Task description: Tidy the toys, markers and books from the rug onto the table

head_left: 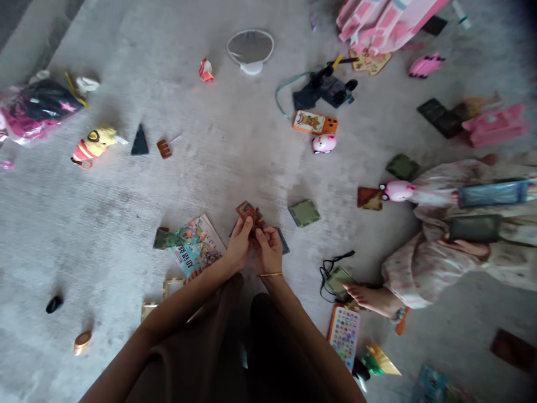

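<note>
Low in front of me, both hands are together on a small orange-brown, see-through plastic tile piece (247,210). My left hand (239,243) pinches it from the left with thumb and fingers. Fingers curled, my right hand (269,246) grips its lower right part; a thin gold bangle circles that wrist. The piece's exact shape is partly covered by my fingers. Just beyond my right knuckles, a dark blue-grey tile (283,240) shows on the floor. A green square tile (304,212) lies to the right. Left of my hands is a colourful picture book (199,243), with a green tile (163,238) at its edge.
At the right, another person sits with a foot (371,296) and hand (464,246) showing. A round mirror (250,47), pink bag (390,25), orange phone case (314,122), yellow plush toy (95,144) and dark triangle tile (140,141) lie on the grey floor (201,179).
</note>
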`<state>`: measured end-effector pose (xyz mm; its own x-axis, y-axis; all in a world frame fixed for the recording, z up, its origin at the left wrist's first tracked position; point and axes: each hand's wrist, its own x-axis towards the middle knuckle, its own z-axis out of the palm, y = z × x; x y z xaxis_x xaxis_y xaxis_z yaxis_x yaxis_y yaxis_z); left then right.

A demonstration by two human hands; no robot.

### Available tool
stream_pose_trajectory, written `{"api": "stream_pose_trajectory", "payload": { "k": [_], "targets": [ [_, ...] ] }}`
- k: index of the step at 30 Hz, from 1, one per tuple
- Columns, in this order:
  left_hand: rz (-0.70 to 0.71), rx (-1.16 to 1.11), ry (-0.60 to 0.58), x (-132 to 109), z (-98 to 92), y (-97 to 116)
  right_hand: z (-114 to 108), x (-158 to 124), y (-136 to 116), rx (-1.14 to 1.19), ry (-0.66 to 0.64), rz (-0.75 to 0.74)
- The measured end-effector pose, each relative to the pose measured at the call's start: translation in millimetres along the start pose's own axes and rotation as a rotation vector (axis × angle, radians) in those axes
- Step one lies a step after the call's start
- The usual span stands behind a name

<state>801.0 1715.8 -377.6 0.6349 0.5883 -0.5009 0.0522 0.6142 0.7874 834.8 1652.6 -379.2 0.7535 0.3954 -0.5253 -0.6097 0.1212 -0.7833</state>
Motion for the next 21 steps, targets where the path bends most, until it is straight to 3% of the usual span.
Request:
{"api": "stream_pose_trajectory", "payload": {
  "k": [5, 11, 13, 15, 19, 21],
  "targets": [
    [0.204, 0.224, -0.016, 4, -10.3, 4, -5, 5, -2, 0.070, 0.000, 0.059],
    [0.226, 0.463, -0.402, 11, -37.6, 15, -22, 14, -13, 0.047, -0.060, 0.270],
    [0.216, 0.538, -0.439, 23, -51.5, 20, -24, 15, -17, 0.037, -0.095, 0.313],
    [0.244, 0.611, -0.335, 50, -71.5, 35, -25, 15, -20, 0.053, -0.105, 0.323],
    [0.366, 1.024, 0.236, 140, -132.7, 98, -25, 15, -23, 0.087, -0.148, 0.320],
    [0.406, 1.302, 0.415, 181, -165.2, 133, -25, 16, -22, 0.090, -0.185, 0.352]
  ]
}}
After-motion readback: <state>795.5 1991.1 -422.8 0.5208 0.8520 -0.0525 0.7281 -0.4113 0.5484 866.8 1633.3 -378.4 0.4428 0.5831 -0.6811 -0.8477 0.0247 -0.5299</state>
